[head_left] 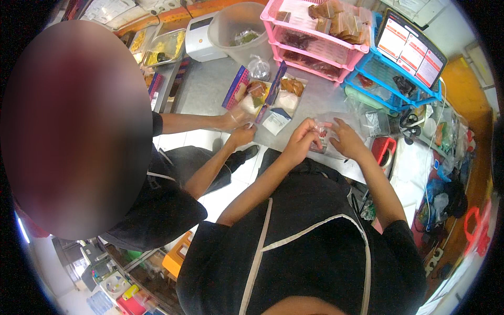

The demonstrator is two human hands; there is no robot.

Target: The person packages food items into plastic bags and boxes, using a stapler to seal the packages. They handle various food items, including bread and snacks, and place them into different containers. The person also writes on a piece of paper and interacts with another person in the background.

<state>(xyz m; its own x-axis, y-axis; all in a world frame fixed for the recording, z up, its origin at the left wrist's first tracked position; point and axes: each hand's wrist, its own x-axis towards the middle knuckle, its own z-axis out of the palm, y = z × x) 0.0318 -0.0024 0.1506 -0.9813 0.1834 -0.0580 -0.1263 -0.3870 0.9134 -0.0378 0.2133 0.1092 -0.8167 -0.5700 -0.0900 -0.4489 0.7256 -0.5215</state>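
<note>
At the counter's front edge, a clear plastic bag point(336, 119) lies between my two hands, with red and dark printing showing through it. My left hand point(302, 140) pinches the bag's left side, thumb and fingers drawn together. On the other side, my right hand point(346, 139) has its fingers bent over the film and grips it; its fingertips are partly lost in the shiny plastic. Just beyond my left hand sits an open food box point(290, 93) with white rice and a browned piece of food. A small white and blue packet point(276, 122) lies in front of it.
At my left, a co-worker's hands point(239, 131) are beside another open rice box point(255, 97). Pink stacked baskets point(315, 47) and blue ones point(386, 79) with a tablet point(412, 47) stand behind. A red tape dispenser point(383, 149) is at my right.
</note>
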